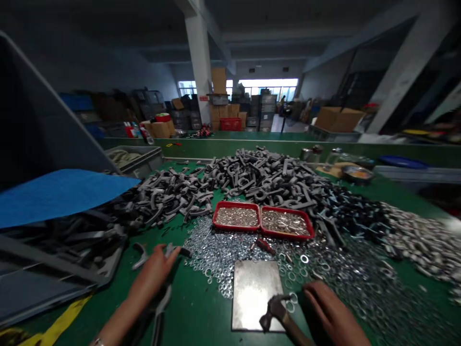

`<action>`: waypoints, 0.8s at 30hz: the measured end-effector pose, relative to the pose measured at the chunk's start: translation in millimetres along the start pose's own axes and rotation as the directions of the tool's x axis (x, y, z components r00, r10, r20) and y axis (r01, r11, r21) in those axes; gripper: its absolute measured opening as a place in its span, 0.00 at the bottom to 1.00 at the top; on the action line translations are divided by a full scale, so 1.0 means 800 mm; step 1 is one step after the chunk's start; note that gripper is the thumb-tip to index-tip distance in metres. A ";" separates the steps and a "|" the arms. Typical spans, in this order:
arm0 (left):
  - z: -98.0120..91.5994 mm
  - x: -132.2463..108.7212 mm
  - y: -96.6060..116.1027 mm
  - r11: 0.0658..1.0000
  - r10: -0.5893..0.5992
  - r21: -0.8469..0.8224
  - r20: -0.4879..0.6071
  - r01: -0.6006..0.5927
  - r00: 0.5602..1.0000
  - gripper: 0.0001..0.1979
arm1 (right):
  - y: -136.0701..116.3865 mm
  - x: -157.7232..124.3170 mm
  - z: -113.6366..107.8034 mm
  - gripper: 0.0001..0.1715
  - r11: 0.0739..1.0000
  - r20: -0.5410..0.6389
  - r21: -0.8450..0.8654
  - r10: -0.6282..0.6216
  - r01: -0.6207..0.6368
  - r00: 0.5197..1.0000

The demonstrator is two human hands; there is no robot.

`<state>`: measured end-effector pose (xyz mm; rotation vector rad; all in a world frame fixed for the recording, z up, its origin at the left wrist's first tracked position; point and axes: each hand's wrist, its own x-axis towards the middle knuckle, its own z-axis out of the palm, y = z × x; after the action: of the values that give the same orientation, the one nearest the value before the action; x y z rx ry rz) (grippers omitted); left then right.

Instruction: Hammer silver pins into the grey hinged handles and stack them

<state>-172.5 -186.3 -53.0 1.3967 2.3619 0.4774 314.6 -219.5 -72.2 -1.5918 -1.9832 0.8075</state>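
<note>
The two hands are well apart, one on each side of the steel plate point(254, 288), which lies flat on the green desk point(201, 312). To the left of the plate, the left hand point(155, 270) has its thumb and fingers closed on a grey curved part point(185, 252); the pinch seems chosen because the part is slim, and it leaves the dark end free. To the right of the plate, the right hand point(329, 307) is bent low near the large rings point(292, 276); its fingertips are hidden, so one cannot tell whether it holds something.

The claw hammer point(277, 307) rests with its head over the plate's near right corner and its handle towards the person, probably so that it can be taken easily. The plate is perhaps put there as a hard surface which protects the desk. Behind the plate, two red trays point(236, 228) stand side by side, likely to keep the small metal pieces from mixing with the loose washers point(209, 250) around. Farther behind the plate, the grey parts point(266, 178) are heaped, apparently to leave working space in front.
</note>
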 end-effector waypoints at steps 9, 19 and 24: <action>0.005 0.060 0.042 0.981 0.073 -0.182 0.036 -0.066 0.997 0.28 | 0.059 0.051 -0.032 0.17 0.925 -0.049 -0.379 0.012 -0.029 0.999; 0.028 -0.089 0.030 0.844 0.371 -0.476 0.186 -0.247 0.910 0.09 | 0.023 0.088 -0.031 0.24 0.975 -0.176 0.176 0.169 -0.138 0.970; 0.074 -0.097 0.066 0.912 0.399 -0.017 0.272 -0.410 0.876 0.15 | -0.066 0.058 0.014 0.21 0.499 0.200 0.817 0.226 -0.290 0.953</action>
<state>-69.5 -224.0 -71.1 1.8576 1.8736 0.3181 260.3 -184.0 -43.5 -1.2260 -1.0209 1.6456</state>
